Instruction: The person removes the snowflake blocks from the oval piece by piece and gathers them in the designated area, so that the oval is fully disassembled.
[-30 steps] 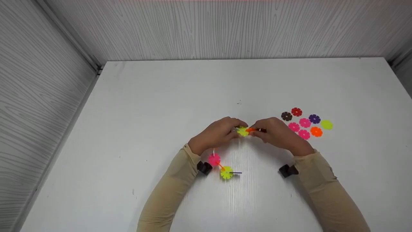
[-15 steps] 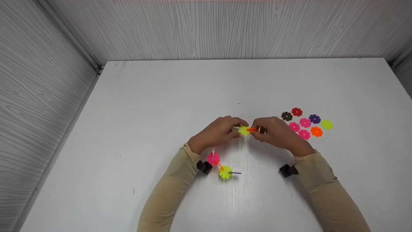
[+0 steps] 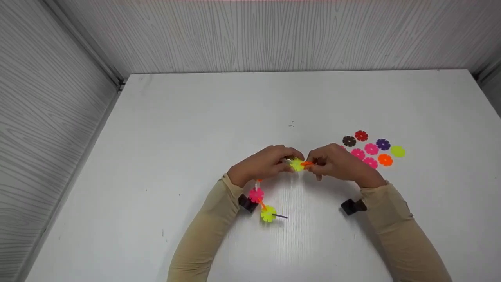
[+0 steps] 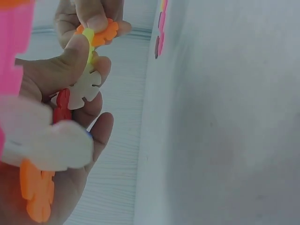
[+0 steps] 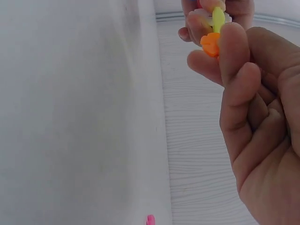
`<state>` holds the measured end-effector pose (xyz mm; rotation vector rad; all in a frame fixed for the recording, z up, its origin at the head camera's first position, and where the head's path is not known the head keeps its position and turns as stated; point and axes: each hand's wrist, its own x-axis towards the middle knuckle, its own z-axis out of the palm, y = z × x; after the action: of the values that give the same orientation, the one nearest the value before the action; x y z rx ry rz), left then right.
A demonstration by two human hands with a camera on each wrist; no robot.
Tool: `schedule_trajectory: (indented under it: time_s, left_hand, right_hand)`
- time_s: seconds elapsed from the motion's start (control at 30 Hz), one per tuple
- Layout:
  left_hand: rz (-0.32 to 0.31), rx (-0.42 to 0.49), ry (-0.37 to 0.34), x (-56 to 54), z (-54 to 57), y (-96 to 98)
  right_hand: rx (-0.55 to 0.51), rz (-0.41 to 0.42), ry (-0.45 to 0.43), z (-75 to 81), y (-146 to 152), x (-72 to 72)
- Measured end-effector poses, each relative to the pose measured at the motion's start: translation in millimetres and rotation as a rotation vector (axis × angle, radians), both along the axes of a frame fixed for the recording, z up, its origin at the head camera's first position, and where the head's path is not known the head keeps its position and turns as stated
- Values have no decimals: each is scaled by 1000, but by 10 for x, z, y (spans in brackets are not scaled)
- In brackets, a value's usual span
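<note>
My left hand [image 3: 270,161] pinches a yellow slotted disc [image 3: 296,164], part of a chain of interlocked plastic discs. From the right, my right hand [image 3: 332,163] pinches an orange disc [image 3: 308,164], which meets the yellow one edge-on. In the left wrist view a white disc [image 4: 85,89] and a red disc [image 4: 62,105] follow along the palm, with another orange disc [image 4: 37,192] lower down. The chain hangs below my left wrist, through a pink disc [image 3: 256,195] and a yellow end disc [image 3: 268,214], to a thin dark disc [image 3: 280,216] seen edge-on.
Loose discs lie on the white table [image 3: 195,117] beyond my right hand: a brown disc [image 3: 349,141], a red disc [image 3: 361,136], a purple disc [image 3: 383,144], an orange disc [image 3: 385,159], a yellow disc [image 3: 398,151] and several pink ones. A wood-grain panel [image 3: 250,35] rises behind.
Both hands have come slightly nearer to me, still holding the joined discs. The hanging end of the chain has swung a little left and down. Another loose pink disc shows beside my right hand.
</note>
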<state>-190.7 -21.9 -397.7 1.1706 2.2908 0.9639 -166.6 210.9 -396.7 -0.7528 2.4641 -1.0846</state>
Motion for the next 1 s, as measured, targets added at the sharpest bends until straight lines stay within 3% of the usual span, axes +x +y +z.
schedule_trajectory:
  time_s: [0.33, 0.73, 1.0]
  left_hand:
    - [99, -67, -19, -16, -47, 61]
    - [18, 12, -86, -8, -87, -6]
    - [42, -43, -61, -14, -56, 11]
  right_hand:
    - [13, -55, 130, -12, -70, -23]
    - [-18, 45, 18, 5, 49, -49]
    - [95, -26, 96, 49, -29, -2]
